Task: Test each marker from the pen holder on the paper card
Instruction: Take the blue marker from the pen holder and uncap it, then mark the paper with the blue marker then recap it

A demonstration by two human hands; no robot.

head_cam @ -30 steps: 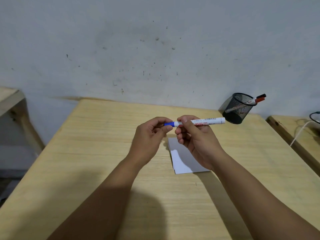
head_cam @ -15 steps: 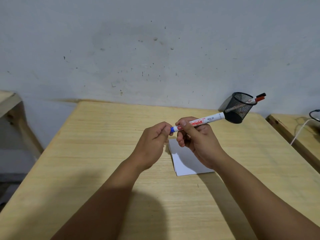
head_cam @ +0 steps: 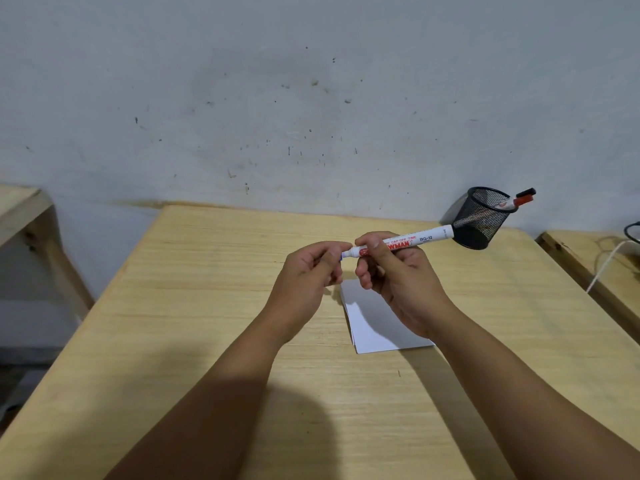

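My right hand (head_cam: 398,278) grips a white marker (head_cam: 426,238) by its barrel, held above the table and pointing left. The fingers of my left hand (head_cam: 308,275) pinch the marker's blue cap end (head_cam: 342,256), which is almost fully hidden inside them. A white paper card (head_cam: 374,327) lies flat on the wooden table (head_cam: 207,306) just below my right hand, partly covered by it. The black mesh pen holder (head_cam: 481,216) stands at the back right with two markers (head_cam: 519,199) leaning out, one red-capped and one black-capped.
A grey wall rises right behind the table. Another wooden table (head_cam: 595,268) with a white cable (head_cam: 602,268) sits at the right edge. A wooden shelf or bench (head_cam: 20,209) stands at the left.
The marker has tilted, its rear end rising toward the pen holder. My left fingers have closed further over the blue cap, so less blue shows.
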